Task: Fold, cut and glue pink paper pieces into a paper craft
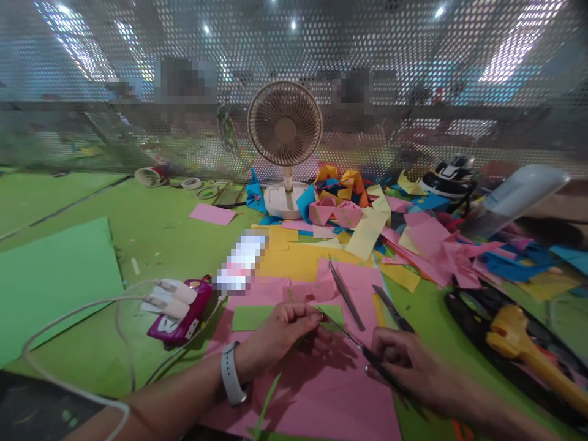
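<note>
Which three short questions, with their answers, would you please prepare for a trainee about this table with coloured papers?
1. Which hand holds the long, thin, dark-handled tool?
2. True or false: the beige, round-headed fan lies on its side.
3. Complete: the white wristband is worn on the person's ___ wrist.

Key:
1. The right hand.
2. False; it stands upright.
3. Left.

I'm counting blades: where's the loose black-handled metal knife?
In the head view, the knife lies right of centre, just beyond the right hand and right of the slim dark metal tweezers.
</note>
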### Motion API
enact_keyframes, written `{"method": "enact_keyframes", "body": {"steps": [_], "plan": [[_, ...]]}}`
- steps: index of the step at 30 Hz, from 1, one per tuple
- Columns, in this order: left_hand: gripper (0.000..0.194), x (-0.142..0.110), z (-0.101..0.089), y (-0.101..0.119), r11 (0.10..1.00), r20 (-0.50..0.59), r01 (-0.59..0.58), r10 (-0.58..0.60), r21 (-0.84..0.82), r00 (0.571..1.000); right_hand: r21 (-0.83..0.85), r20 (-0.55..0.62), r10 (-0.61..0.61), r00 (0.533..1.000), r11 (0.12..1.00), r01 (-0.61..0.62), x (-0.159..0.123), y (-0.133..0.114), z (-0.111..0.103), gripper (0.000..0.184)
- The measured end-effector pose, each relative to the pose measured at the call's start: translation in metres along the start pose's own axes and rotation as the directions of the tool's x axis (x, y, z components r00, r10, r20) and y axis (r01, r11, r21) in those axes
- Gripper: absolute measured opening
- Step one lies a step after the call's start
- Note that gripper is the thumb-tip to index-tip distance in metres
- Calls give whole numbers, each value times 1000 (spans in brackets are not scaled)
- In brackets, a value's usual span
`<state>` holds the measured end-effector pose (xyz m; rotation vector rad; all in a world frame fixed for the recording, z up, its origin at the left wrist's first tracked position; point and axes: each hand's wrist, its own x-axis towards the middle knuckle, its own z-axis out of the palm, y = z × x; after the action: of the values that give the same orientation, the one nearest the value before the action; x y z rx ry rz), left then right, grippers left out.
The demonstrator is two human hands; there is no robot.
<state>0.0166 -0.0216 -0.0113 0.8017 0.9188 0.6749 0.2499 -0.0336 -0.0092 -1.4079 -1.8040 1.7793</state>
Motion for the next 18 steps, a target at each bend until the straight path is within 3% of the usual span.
{"method": "enact_keyframes", "body": {"steps": [11,18], "plan": [[25,1,-1,-3,999,-15,-3,3,-40,1000,107,0,4,1000,994,-4,-2,-4,-6,37],[25,1,-1,-2,1000,-23,-17,17,1,1000,84,-8,6,1000,996,-5,0,0,-7,40]]}}
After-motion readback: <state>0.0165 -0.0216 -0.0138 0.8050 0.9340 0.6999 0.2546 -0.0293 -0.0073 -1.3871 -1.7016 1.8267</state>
